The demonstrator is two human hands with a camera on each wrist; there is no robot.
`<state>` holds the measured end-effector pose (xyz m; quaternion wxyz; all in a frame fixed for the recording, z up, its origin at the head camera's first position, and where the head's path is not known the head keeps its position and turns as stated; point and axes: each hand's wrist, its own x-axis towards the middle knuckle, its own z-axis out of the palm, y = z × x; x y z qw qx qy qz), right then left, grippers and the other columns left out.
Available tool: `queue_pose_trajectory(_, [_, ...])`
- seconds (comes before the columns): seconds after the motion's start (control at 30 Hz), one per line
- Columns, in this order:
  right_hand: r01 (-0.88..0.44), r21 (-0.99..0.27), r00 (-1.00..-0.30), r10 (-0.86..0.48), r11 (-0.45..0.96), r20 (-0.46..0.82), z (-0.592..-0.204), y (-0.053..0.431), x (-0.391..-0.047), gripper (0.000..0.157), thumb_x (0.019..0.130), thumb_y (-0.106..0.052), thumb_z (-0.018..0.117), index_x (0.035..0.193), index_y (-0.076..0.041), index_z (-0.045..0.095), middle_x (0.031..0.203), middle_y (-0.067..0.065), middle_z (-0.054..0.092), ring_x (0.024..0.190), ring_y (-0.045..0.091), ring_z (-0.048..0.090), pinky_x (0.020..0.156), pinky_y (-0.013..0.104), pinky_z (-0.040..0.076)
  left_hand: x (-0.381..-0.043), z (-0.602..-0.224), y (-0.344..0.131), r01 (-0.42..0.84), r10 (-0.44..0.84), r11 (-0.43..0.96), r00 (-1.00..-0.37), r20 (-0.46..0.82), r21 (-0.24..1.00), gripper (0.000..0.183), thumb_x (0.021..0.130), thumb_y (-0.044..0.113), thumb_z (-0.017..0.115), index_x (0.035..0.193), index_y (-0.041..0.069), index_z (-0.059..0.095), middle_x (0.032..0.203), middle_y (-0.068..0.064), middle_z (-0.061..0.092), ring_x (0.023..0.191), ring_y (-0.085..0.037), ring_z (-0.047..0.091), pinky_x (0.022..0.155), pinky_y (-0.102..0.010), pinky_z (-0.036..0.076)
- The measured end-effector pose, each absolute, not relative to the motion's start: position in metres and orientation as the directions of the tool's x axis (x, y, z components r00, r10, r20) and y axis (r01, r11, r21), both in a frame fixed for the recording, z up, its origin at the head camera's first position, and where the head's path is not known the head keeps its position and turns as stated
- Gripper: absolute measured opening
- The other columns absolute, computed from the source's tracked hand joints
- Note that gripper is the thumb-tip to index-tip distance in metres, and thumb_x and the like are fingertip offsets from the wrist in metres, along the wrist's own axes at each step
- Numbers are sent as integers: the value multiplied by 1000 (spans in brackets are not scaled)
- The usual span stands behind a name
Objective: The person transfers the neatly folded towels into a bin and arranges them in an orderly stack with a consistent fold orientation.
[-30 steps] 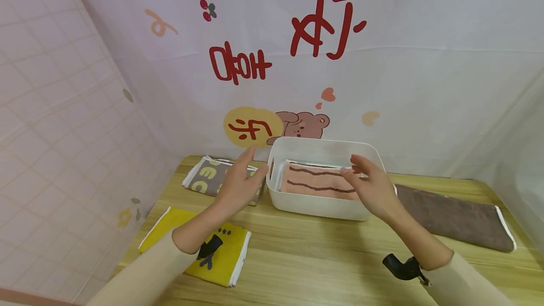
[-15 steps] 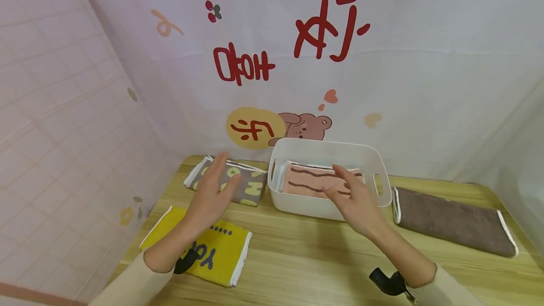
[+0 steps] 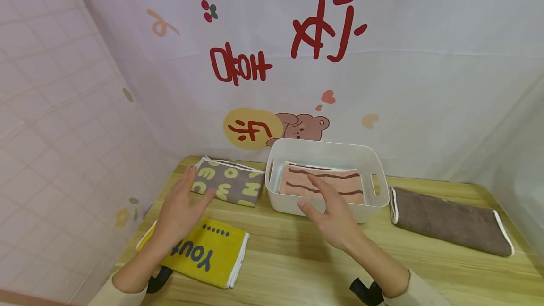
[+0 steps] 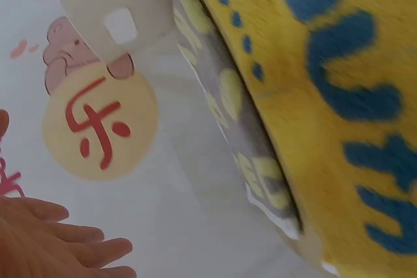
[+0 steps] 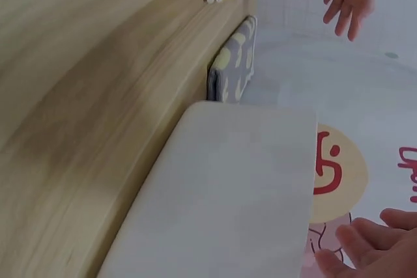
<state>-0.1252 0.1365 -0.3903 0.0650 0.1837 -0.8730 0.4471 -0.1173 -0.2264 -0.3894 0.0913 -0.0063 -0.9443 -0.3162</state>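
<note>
My left hand (image 3: 182, 211) hovers above the folded yellow towel (image 3: 216, 249) with dark blue lettering, fingers spread and holding nothing. Just past its fingertips lies a folded grey towel (image 3: 238, 183) with pale green letters. My right hand (image 3: 333, 214) is in the air at the front of a white plastic basket (image 3: 293, 206), its fingers relaxed with nothing between them. Inside the basket lies a folded pink towel (image 3: 340, 183) with wavy brown stripes. In the right wrist view, the outer wall of the basket (image 5: 228, 180) fills the middle, with both hands off it.
A folded brown towel (image 3: 450, 221) with white edging lies to the right of the basket. The wooden table (image 3: 293, 268) backs onto a white printed cloth (image 3: 403, 84). Another pale gridded sheet (image 3: 55, 131) stands along the left side.
Both hands have moved left and nearer to me. The left hand has gone from beside the basket to over the yellow towel. The towels and the basket have stayed in place.
</note>
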Motion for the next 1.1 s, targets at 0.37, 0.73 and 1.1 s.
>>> queue_pose_trajectory(0.37, [-534, -658, -845, -340, 530, 412, -398, 110, -112, 62, 94, -18, 74, 152, -13, 53, 151, 6, 56, 142, 35, 48, 111, 64, 39, -111, -400, -266, -73, -136, 831, -988, 73, 551, 98, 101, 68, 53, 158, -9, 32, 158, -36, 37, 143, -57, 34, 113, -72, 30])
queue_pose_trajectory(0.73, [-376, -848, -867, -464, 373, 180, -408, 81, -98, 60, 99, -32, 73, 152, -13, 53, 150, 2, 56, 135, 24, 54, 111, 55, 44, -110, -406, -312, -293, -189, 812, -951, -246, 505, 105, 104, 68, 42, 156, -20, 16, 156, -46, 23, 140, -67, 25, 111, -76, 25])
queue_pose_trajectory(1.1, [0, -983, -869, -486, 183, -90, -428, 58, -103, 62, 107, -42, 56, 151, 1, 49, 149, 19, 54, 130, 35, 58, 104, 53, 50, -113, -417, -336, -313, -170, 823, -932, -320, 473, 81, 108, 48, 45, 145, -24, 36, 147, -49, 36, 132, -67, 36, 104, -74, 38])
